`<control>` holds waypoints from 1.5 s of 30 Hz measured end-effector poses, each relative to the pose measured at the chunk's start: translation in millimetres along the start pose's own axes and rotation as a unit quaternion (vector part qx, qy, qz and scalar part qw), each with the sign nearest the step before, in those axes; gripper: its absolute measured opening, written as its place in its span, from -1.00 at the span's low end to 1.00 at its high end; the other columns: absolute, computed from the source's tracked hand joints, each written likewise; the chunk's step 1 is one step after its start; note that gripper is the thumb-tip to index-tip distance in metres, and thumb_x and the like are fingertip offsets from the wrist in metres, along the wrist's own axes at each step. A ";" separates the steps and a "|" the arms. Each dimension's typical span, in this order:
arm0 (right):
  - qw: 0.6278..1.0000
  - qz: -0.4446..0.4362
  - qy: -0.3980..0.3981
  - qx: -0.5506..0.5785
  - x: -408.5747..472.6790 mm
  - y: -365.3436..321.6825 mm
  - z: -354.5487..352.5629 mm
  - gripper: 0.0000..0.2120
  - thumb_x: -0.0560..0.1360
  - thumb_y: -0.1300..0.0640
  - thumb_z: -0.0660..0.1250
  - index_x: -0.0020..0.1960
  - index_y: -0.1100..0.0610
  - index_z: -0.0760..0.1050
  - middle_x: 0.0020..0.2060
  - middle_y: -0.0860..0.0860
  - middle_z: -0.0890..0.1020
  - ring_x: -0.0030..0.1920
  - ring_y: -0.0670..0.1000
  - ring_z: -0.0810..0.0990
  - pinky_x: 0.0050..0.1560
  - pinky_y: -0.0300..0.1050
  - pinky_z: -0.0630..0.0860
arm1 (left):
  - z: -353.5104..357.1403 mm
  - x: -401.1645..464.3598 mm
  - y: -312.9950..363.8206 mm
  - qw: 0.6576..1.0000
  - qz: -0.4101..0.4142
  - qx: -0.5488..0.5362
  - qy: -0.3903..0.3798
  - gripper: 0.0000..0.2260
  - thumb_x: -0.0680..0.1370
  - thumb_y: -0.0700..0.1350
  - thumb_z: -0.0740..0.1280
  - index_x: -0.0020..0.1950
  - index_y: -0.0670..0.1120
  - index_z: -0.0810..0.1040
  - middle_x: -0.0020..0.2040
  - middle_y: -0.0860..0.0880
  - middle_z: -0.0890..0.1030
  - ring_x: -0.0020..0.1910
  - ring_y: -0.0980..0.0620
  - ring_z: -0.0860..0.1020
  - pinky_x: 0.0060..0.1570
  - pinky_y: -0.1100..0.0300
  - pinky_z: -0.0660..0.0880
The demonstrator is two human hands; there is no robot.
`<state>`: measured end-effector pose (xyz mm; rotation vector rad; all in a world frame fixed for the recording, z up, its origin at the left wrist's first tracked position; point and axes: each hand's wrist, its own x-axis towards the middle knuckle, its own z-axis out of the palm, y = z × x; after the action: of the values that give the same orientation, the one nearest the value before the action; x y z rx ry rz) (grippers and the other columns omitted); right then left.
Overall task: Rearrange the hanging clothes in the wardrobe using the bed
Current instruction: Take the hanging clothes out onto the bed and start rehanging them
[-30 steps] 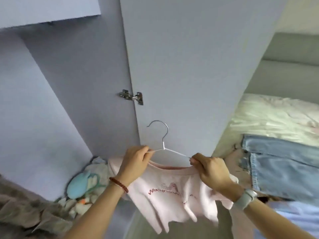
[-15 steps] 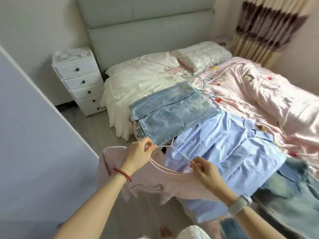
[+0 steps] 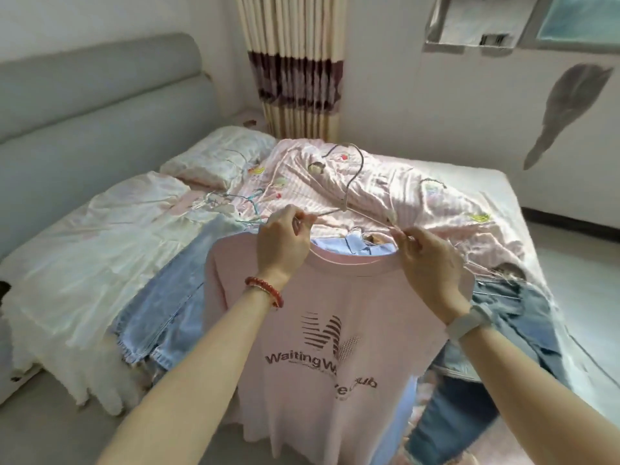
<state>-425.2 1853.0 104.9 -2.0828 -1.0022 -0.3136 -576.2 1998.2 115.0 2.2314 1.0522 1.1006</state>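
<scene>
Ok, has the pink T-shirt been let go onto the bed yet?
No, both hands, left and right, grip the wire hanger with the pink T-shirt hanging from it above the bed.

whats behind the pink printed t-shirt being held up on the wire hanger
Behind the pink printed t-shirt, a light blue collared shirt shows above the neckline and pale denim jeans beside it, on the bed. The rest is covered.
</scene>
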 end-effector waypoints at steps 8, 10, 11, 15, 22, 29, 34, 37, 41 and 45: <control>0.995 0.067 0.070 0.017 103.7 55.7 22.9 -0.81 0.52 0.08 0.27 -0.09 0.19 0.55 -0.22 0.14 0.63 -0.14 0.15 0.54 -0.04 0.00 0.36 | 98.0 113.2 32.0 0.998 0.061 0.020 -0.028 -0.77 0.54 0.02 0.28 -0.09 -0.14 0.54 -0.13 -0.07 0.60 -0.05 -0.08 0.51 -0.04 0.15 0.17; 0.994 0.082 0.073 0.007 132.1 77.8 47.2 -0.83 0.52 0.08 0.26 -0.06 0.18 0.53 -0.19 0.14 0.63 -0.08 0.15 0.55 0.08 0.06 0.34 | 133.2 143.5 25.5 0.997 0.032 0.040 -0.062 -0.76 0.55 0.06 0.25 -0.08 -0.12 0.53 -0.09 -0.04 0.60 0.02 -0.07 0.49 -0.01 0.15 0.12; 0.994 0.089 0.067 0.010 145.1 90.9 63.6 -0.84 0.53 0.09 0.25 -0.04 0.18 0.51 -0.18 0.15 0.63 -0.07 0.15 0.55 0.09 0.08 0.35 | 153.3 157.2 19.8 0.995 0.018 0.056 -0.078 -0.75 0.55 0.07 0.23 -0.07 -0.10 0.53 -0.05 -0.03 0.60 0.06 -0.07 0.47 0.03 0.13 0.12; 0.993 0.121 0.012 -0.010 193.6 163.5 148.1 -0.84 0.54 0.13 0.21 0.04 0.20 0.45 -0.07 0.15 0.59 0.04 0.17 0.51 0.11 0.02 0.22 | 250.6 188.6 -22.9 0.977 -0.033 0.145 -0.150 -0.73 0.58 0.02 0.14 0.24 0.03 0.47 0.27 -0.02 0.48 0.29 -0.03 0.31 0.27 0.03 0.02; 0.958 0.157 -0.189 -0.149 174.3 312.0 301.1 -0.66 0.52 0.13 0.17 0.27 0.18 0.37 0.20 0.18 0.47 0.24 0.18 0.37 0.30 0.20 0.16 | 387.9 89.7 -152.0 0.860 -0.060 0.292 -0.414 -0.43 0.57 0.17 0.01 0.45 0.22 -0.29 0.52 -0.03 -0.26 0.48 -0.12 -0.27 0.37 -0.25 -0.28; 0.913 0.062 -0.345 -0.208 116.5 388.1 386.2 -0.43 0.48 -0.09 -0.15 0.43 0.06 0.21 0.43 0.08 0.28 0.45 0.12 0.18 0.32 0.38 0.04 | 453.7 31.3 -229.9 0.850 -0.054 0.348 -0.392 -0.44 0.56 0.19 -0.01 0.35 0.24 -0.38 0.45 -0.01 -0.38 0.48 -0.12 -0.27 0.34 -0.23 -0.33; 0.900 0.080 -0.373 -0.212 106.1 399.1 394.6 -0.51 0.54 -0.04 -0.02 0.45 0.04 0.17 0.45 0.06 0.22 0.47 0.10 0.12 0.33 0.39 -0.04 | 460.1 27.0 -236.2 0.823 -0.074 0.339 -0.449 -0.43 0.57 0.17 -0.03 0.38 0.23 -0.38 0.46 -0.01 -0.40 0.47 -0.08 -0.32 0.37 -0.21 -0.28; 0.898 0.105 -0.375 -0.206 112.5 385.3 383.9 -0.51 0.54 0.02 0.07 0.45 0.07 0.16 0.47 0.09 0.17 0.47 0.11 0.06 0.34 0.38 -0.09 | 448.6 41.8 -225.2 0.823 -0.088 0.308 -0.470 -0.47 0.58 0.13 -0.01 0.49 0.17 -0.20 0.52 0.00 -0.27 0.49 -0.04 -0.24 0.39 -0.17 -0.24; 0.924 0.068 -0.346 -0.145 115.5 328.5 355.8 -0.58 0.53 0.10 0.13 0.38 0.13 0.28 0.41 0.09 0.29 0.45 0.12 0.13 0.35 0.32 -0.03 | 407.4 60.4 -201.6 0.853 -0.064 0.324 -0.404 -0.49 0.58 0.06 0.05 0.51 0.08 -0.01 0.54 -0.02 -0.05 0.50 -0.03 -0.08 0.41 -0.10 -0.17; 0.934 0.001 -0.349 -0.078 102.5 248.8 322.3 -0.64 0.54 0.09 0.13 0.31 0.13 0.37 0.35 0.05 0.38 0.46 0.10 0.13 0.39 0.23 -0.04 | 331.0 54.8 -179.0 0.871 -0.075 0.341 -0.344 -0.51 0.57 0.01 0.07 0.50 0.05 0.08 0.53 -0.03 0.05 0.49 0.00 -0.03 0.41 -0.10 -0.16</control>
<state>-207.1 2055.1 -191.5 -2.3933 -1.4129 0.4009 -366.0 2135.0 -170.8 2.6548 1.3561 -0.2311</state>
